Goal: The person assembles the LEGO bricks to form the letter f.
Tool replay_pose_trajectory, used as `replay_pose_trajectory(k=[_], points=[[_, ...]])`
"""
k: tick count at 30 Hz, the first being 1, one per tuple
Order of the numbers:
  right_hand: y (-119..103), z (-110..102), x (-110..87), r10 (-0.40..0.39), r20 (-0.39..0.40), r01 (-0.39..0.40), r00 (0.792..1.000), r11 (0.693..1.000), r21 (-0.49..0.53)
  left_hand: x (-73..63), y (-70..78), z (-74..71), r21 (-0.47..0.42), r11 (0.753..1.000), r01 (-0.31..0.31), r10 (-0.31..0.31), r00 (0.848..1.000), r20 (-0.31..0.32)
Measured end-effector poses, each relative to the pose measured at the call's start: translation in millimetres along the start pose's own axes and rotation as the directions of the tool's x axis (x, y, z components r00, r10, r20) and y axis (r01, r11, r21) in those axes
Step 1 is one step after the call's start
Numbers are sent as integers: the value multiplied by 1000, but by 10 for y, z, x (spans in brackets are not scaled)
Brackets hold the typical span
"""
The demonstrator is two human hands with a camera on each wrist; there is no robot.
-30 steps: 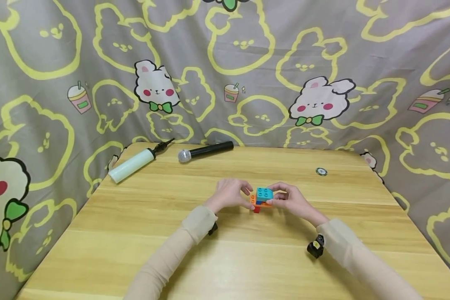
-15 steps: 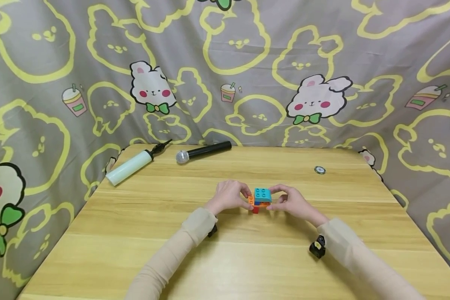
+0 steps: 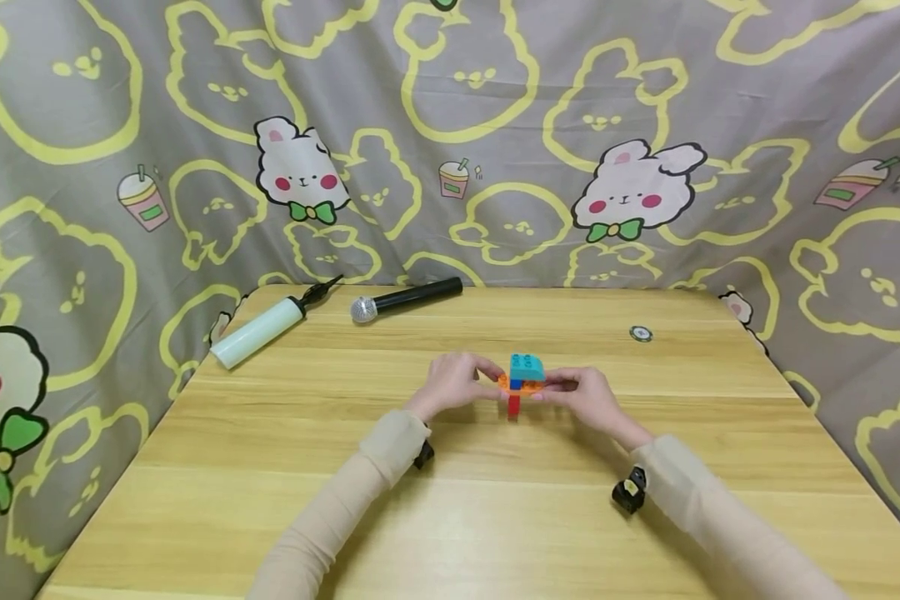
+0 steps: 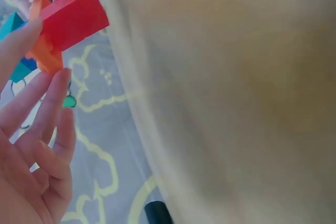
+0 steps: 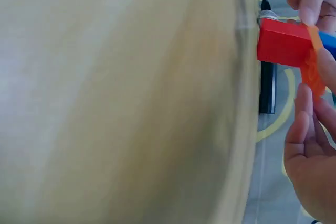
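Note:
A small stack of toy building bricks is held up between the two hands. On top is a teal brick (image 3: 526, 367) with studs and a rounded end, over a blue brick (image 3: 516, 384). Below these runs a flat orange plate (image 5: 313, 74), and a red brick (image 3: 513, 407) sticks down from its underside. The left hand (image 3: 456, 385) pinches the orange plate's left end between thumb and fingertips. At the opposite end, the right hand (image 3: 588, 400) pinches the same plate. Both wrist views show the red brick's bare side from below.
Toward the back of the wooden table (image 3: 450, 525) lie a pale hand pump (image 3: 261, 333) with a black nozzle and a black microphone (image 3: 412, 299) with a silver head. A round chip (image 3: 641, 333) lies back right. Patterned cloth (image 3: 390, 100) hangs behind.
The brick stack has risen and tipped, so more of the red brick shows below. The right hand's fingers have shifted from the teal brick down to the orange plate.

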State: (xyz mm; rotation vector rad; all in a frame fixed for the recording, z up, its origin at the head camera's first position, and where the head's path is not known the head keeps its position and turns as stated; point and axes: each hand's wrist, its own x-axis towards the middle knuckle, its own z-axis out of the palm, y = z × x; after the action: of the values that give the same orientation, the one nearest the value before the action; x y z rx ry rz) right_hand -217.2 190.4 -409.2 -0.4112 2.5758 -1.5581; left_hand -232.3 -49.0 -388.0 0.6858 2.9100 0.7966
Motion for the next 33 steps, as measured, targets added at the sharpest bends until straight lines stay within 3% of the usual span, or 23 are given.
replay_pose_trajectory(k=[6, 11, 15, 20, 27, 33], points=[[-152, -54, 157, -57, -153, 42, 987, 994, -99, 138, 50, -150, -10, 1000, -23, 22, 992, -128], [-304, -72, 328, -68, -214, 41, 974, 991, -130, 285, 90, -242, 70, 997, 25, -13, 986, -166], [-356, -74, 440, -43, -248, 2, 968, 987, -162, 429, 144, -265, 130, 986, 105, -88, 988, -131], [-303, -34, 551, 39, -255, -80, 966, 985, -152, 555, 182, -205, 165, 966, 200, -188, 979, -81], [-116, 57, 593, 128, -210, -159, 969, 978, -139, 585, 112, -20, 137, 955, 262, -267, 964, 16], [-26, 118, 595, 150, -166, -172, 975, 977, -127, 598, 42, 81, 130, 948, 290, -303, 949, 87]])
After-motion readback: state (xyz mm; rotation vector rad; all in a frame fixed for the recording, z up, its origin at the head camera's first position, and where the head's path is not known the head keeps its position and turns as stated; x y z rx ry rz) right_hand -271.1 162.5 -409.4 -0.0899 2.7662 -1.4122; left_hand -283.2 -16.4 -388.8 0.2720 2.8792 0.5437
